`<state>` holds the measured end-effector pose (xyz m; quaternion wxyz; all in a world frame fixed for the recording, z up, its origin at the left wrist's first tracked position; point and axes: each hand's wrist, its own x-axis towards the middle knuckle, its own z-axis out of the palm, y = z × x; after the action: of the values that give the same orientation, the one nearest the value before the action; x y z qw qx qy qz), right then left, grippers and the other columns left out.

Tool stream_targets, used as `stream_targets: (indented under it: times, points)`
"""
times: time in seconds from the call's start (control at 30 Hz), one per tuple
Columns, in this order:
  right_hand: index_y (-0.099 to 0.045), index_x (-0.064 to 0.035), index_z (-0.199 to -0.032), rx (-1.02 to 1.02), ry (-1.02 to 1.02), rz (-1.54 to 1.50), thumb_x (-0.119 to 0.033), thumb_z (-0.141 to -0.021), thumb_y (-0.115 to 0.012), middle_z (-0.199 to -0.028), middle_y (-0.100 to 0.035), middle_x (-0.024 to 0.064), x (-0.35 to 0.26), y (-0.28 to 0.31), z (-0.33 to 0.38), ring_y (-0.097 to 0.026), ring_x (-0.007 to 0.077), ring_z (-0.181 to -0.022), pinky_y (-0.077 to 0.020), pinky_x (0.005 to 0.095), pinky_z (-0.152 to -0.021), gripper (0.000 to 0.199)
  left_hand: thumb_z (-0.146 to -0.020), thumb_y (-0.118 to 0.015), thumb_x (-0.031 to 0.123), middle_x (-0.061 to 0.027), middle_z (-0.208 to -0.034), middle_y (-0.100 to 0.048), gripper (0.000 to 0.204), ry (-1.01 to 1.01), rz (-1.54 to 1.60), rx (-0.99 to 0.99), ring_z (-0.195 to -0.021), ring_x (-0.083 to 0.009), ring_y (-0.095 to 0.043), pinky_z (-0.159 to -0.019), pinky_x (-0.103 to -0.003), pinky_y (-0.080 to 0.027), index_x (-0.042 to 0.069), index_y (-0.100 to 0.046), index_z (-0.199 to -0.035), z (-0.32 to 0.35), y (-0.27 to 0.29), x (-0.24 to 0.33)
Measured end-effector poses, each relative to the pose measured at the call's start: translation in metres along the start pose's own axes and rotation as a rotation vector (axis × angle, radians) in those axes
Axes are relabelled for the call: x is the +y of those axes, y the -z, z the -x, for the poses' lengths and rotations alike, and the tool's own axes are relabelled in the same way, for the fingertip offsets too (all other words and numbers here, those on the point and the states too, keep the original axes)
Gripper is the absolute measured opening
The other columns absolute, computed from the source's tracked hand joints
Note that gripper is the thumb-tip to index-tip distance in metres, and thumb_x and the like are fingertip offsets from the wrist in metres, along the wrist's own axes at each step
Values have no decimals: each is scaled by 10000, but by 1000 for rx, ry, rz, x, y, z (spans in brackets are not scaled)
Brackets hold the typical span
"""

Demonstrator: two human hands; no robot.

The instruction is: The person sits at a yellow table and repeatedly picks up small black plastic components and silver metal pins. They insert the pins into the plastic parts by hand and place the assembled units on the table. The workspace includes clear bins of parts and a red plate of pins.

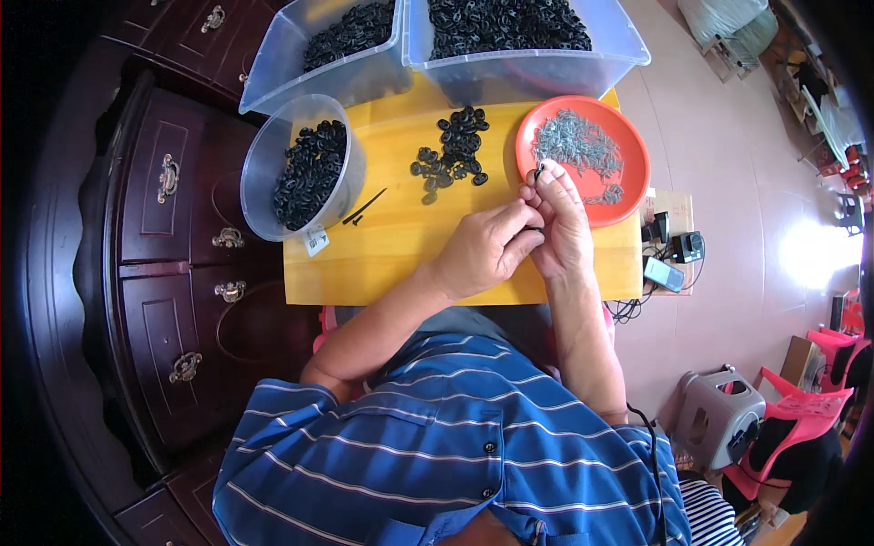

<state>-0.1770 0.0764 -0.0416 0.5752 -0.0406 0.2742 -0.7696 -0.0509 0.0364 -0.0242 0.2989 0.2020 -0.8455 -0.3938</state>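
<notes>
Both hands, left hand [482,247] and right hand [557,218], pinch one small black part [539,170] together. Just beyond it sits the orange plate [628,196]; loose black rings [451,155] lie left.

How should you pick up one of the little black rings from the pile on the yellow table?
Pinch a loose black ring at the pile's near left edge, by its rim, coming from above. The rings look flat and lie apart there, so probably none snag.
</notes>
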Motion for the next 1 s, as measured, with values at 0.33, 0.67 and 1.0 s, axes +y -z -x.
stream_targets:
  times: [0.33, 0.67, 1.0]
  points:
    - [-612, -55, -1056, -30, 102, 181, -62, -947, -615, -891, -608, 2, 3, 1, 0, -560, 79, -781, -469, 215, -711, 110, -876, -628, -41, -8, -802, -603, 181, 155, 237, 4, -672, -36, -551, -605, -211, -454, 22, -609, -1045, 7, 4, 2]
    - [-629, -36, -1046, -26, 251, 476, -36, -931, -632, -918, -614, -20, 8, -5, 5, -545, 42, -825, -448, 202, -767, 115, -875, -634, -52, 34, -814, -585, 194, 277, 354, 186, -682, 0, -547, -602, -176, -458, -1, -609, -1060, -7, 47, -7]
    - [-628, -16, -1057, -89, 177, 572, -16, -927, -637, -952, -632, -14, 12, -4, 6, -563, 37, -864, -457, 196, -792, 130, -847, -668, -44, 21, -818, -586, 265, 146, 97, 73, -658, -26, -502, -612, -189, -443, 17, -664, -1105, -15, 66, -7]
